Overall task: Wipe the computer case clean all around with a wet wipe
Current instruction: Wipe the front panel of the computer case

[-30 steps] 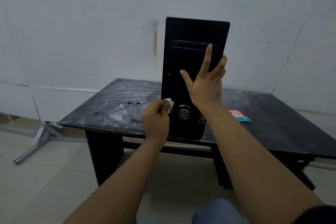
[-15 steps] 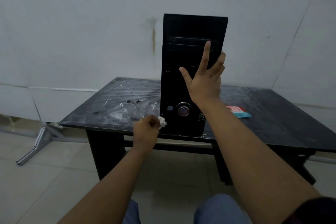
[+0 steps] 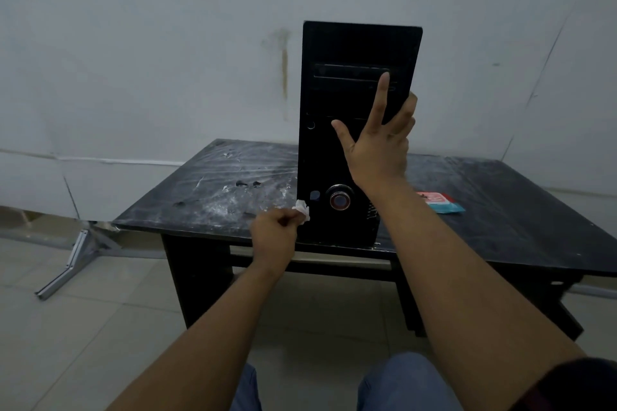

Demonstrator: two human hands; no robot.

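Note:
A black computer case [image 3: 337, 103] stands upright on the dark table [image 3: 521, 210], its front panel facing me. My right hand [image 3: 377, 147] rests flat against the front panel, fingers spread, with the outer fingers curled round the case's right edge. My left hand [image 3: 275, 237] is closed on a crumpled white wet wipe [image 3: 302, 208], which touches the lower left corner of the front panel, beside the round power button [image 3: 339, 201].
A red and blue wipe packet [image 3: 439, 202] lies on the table to the right of the case. The tabletop left of the case is smeared with white dust. A metal bracket [image 3: 71, 264] lies on the tiled floor at left. A white wall stands close behind.
My left hand with the wipe has moved down and left along the front panel to its lower left corner. My right hand has stayed on the panel.

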